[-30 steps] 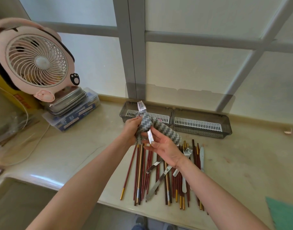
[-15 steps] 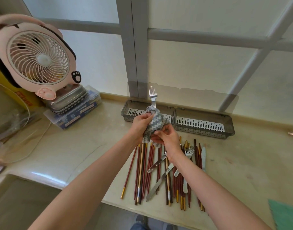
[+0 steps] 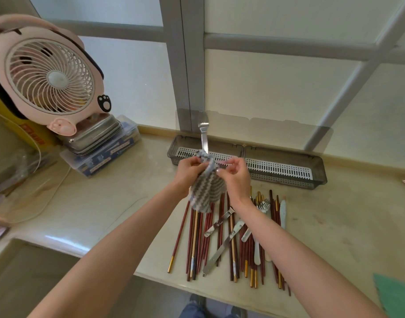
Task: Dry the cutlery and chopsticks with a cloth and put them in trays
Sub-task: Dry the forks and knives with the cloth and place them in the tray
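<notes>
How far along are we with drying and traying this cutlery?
Done: nothing I can make out in the left tray or right tray. In hand: one fork, tines up, its handle wrapped in the cloth that the left hand and right hand grip. Left: the pile of chopsticks and cutlery on the counter.

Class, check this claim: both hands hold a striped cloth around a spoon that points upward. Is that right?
No: the head view shows a fork, not a spoon. The left hand and right hand do hold the striped cloth around it, tines upward.
</notes>
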